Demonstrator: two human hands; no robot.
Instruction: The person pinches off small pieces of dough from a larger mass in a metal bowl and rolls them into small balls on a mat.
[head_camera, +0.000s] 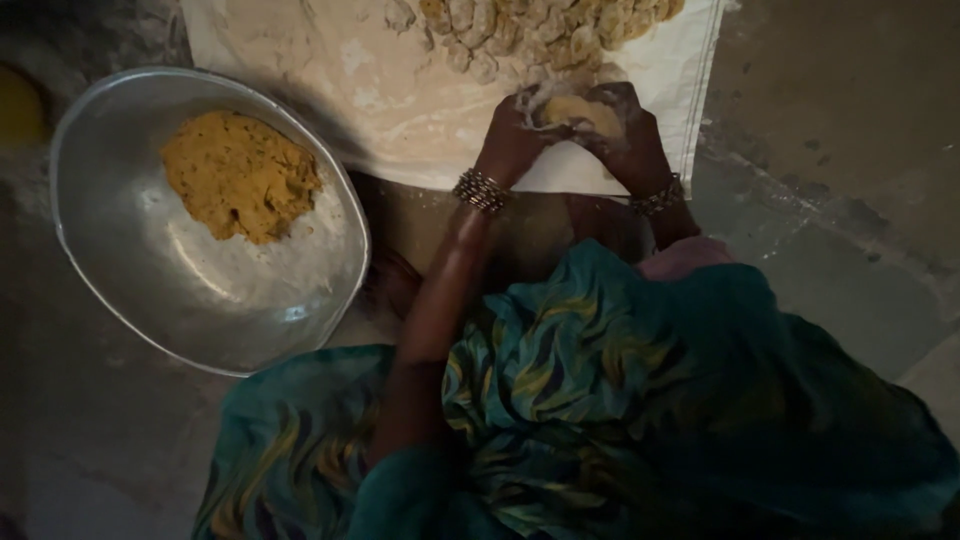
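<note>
- Left hand (515, 135) and right hand (628, 130): cupped together, fingers (610, 98) curled round a dough lump (580, 112), pressing it from both sides.
- Dough lump: held just above the near edge of a white floured sheet (400, 110) on the floor (830, 200).
- Shaped pieces (540, 30): heaped at the sheet's far end, just beyond the hands.
- Metal bowl (130, 270): left of the sheet, holding a yellow-brown dough mass (238, 175).
- Bangles (480, 190): on both wrists.

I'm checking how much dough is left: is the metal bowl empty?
No, a mound of yellow-brown dough lies in the metal bowl.
</note>
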